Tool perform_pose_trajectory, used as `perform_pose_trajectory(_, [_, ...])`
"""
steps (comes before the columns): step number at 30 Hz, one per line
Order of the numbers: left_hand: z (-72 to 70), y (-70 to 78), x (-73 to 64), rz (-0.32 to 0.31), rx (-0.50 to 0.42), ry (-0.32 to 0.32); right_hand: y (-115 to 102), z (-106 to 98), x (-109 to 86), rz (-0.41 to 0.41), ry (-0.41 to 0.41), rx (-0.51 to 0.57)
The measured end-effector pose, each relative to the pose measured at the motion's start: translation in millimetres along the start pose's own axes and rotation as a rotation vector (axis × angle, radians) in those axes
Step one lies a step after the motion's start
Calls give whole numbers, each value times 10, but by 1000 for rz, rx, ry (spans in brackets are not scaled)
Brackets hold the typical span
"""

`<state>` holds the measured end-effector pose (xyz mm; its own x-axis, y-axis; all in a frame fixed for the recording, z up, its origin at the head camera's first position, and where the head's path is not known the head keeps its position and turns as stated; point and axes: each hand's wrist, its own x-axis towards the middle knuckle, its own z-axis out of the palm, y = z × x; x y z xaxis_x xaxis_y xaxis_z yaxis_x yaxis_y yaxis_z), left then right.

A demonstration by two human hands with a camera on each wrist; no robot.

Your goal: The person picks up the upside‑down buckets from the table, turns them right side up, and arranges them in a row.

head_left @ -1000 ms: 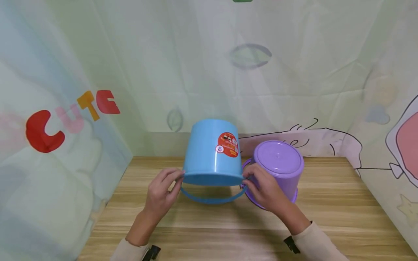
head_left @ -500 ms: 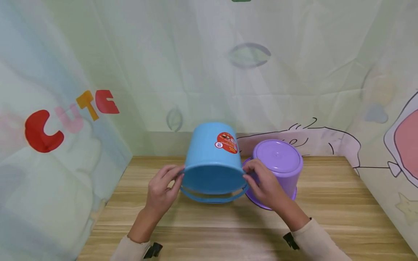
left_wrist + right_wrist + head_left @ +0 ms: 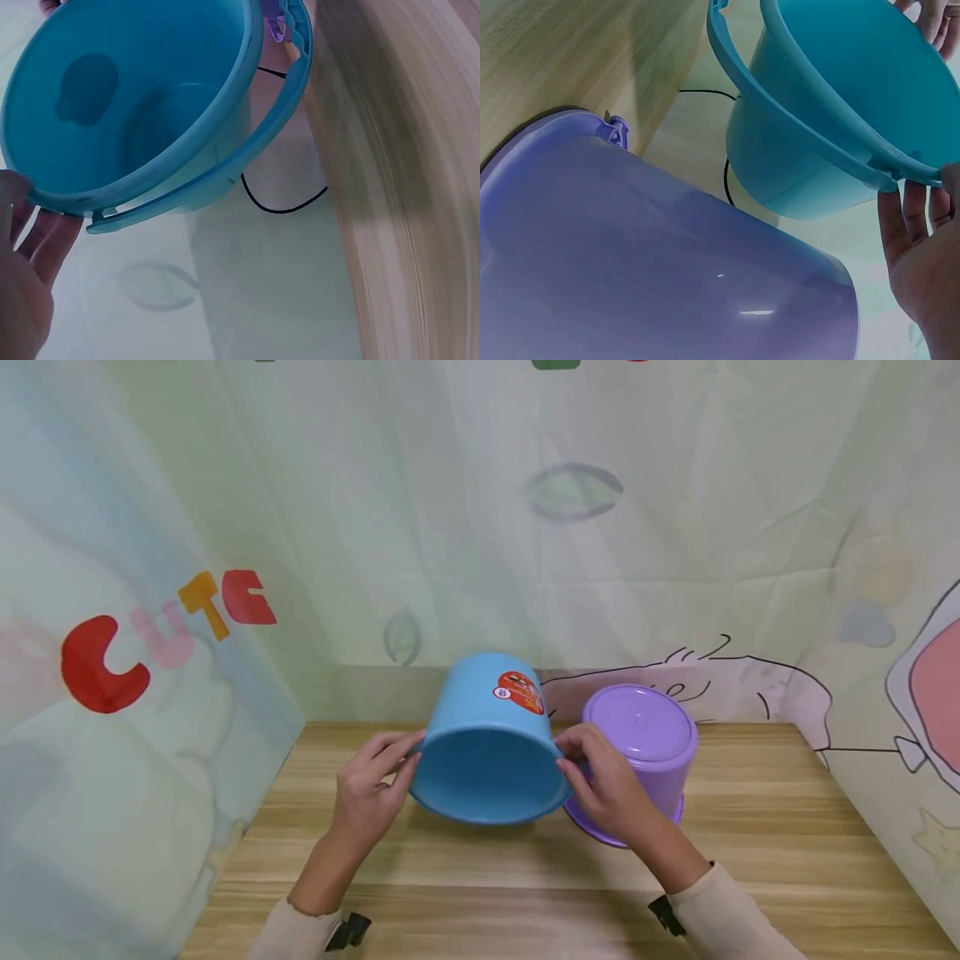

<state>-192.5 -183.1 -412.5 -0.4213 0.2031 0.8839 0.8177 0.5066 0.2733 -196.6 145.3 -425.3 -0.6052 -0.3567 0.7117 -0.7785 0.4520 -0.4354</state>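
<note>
A blue bucket [image 3: 491,702] with a red sticker is tipped on its side in the head view, its mouth facing me and its base toward the back wall. My left hand [image 3: 372,789] pinches the rim at the left; my right hand [image 3: 606,777] pinches it at the right. The bucket's handle [image 3: 255,150] hangs below the rim in the left wrist view, and the inside shows nothing in it. Just to the right, a purple bucket [image 3: 641,727] stands upside down, partly behind my right hand. From the right wrist, the purple bucket's side [image 3: 667,255] fills the lower left.
Both buckets are over a wooden table [image 3: 480,902]. A printed cloth backdrop [image 3: 465,527] hangs behind and at both sides, close to the table's back edge.
The blue bucket has tilted from mouth down to mouth toward me, its base dropping backward. Its handle has gone out of sight under the rim in the head view. The purple bucket stays put.
</note>
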Motion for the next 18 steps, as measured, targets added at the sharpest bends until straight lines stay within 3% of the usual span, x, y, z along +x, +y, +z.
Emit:
perform_pose_trajectory(6, [-22,21,38,-87,-16,-36,-41,-22,43,53,-14,3])
perform_pose_trajectory(18, [-7,61,121,-164,-62,-29,-16,-37,124,91,4,56])
